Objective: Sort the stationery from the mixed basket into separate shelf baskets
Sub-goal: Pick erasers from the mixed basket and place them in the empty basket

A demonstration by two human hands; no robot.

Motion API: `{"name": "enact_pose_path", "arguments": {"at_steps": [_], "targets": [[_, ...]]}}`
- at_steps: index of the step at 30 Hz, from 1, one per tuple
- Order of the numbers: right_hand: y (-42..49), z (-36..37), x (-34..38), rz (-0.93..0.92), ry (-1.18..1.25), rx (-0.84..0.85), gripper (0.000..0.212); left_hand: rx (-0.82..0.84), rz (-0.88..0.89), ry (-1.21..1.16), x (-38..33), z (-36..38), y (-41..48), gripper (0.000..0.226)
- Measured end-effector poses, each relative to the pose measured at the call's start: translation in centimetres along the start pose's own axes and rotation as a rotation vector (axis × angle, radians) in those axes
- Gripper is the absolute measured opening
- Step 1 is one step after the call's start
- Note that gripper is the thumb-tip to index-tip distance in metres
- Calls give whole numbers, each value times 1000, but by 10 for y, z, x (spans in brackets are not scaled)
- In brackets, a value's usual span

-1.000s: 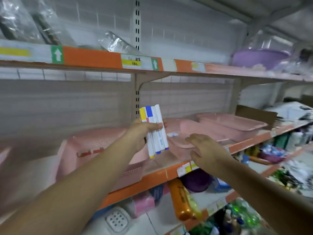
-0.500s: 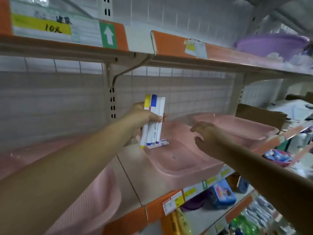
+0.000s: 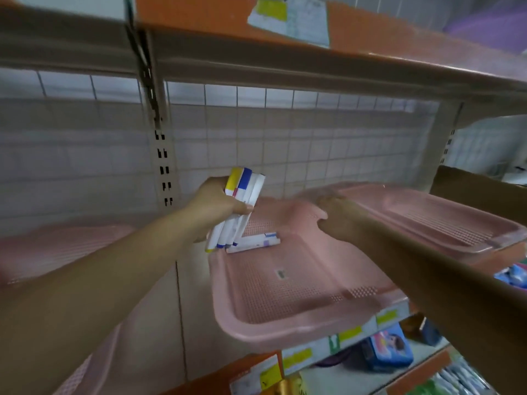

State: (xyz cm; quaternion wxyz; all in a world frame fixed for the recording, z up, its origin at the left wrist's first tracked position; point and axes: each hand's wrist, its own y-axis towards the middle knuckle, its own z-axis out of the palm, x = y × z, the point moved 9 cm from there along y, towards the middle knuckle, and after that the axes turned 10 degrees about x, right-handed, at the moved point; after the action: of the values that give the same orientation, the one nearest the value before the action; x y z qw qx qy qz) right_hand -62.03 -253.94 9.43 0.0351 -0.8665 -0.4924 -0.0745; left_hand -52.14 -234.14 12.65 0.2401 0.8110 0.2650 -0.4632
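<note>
My left hand (image 3: 212, 206) grips a bundle of white markers (image 3: 238, 209) with yellow and blue caps, held upright over the back left corner of a shallow pink shelf basket (image 3: 285, 326). Two or three more white markers (image 3: 253, 242) lie flat in that corner of the basket. My right hand (image 3: 339, 219) holds the far rim of the same basket, thumb and fingers curled round the edge.
A second pink basket (image 3: 445, 220) sits to the right, a third (image 3: 57, 252) at far left. A brown cardboard box (image 3: 479, 192) stands at the back right. Wire grid backs the shelf; an upper shelf hangs close overhead. Goods fill the shelf below.
The view has closed in on the shelf. My left hand has lowered the markers toward the basket's back corner. My right hand moved from hovering over the basket onto its far rim.
</note>
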Motion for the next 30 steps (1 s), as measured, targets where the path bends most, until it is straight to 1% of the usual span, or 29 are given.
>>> {"name": "enact_pose_path", "arguments": {"at_steps": [2,4,6,8,10,12,14,16,19,22,26,30], "targets": [[12,6,-18,34,105,41,66,-42,26,67,-5,5,9,22],[22,16,-32,66,175,102,71,-74,71,227,-14,15,19,21],[32,28,-40,63,227,173,76,-75,131,430,-23,33,29,19],[38,36,-43,41,261,224,75,-43,164,537,-22,53,39,18],[41,42,-45,26,226,241,68,-4,144,647,-13,68,50,17],[43,46,-45,4,104,239,58,44,79,858,-1,82,59,23],[43,44,-44,-15,31,209,47,73,19,1066,13,89,66,16],[39,42,-44,-28,27,202,36,137,-66,1178,35,94,72,15],[34,40,-43,-26,48,219,38,225,-166,1230,63,101,71,18],[35,41,-41,-38,88,221,40,226,-183,1306,67,113,67,24],[36,43,-40,-47,123,222,39,198,-225,1374,68,117,69,26],[36,41,-40,-65,112,188,36,244,-261,1339,75,124,70,31]]}}
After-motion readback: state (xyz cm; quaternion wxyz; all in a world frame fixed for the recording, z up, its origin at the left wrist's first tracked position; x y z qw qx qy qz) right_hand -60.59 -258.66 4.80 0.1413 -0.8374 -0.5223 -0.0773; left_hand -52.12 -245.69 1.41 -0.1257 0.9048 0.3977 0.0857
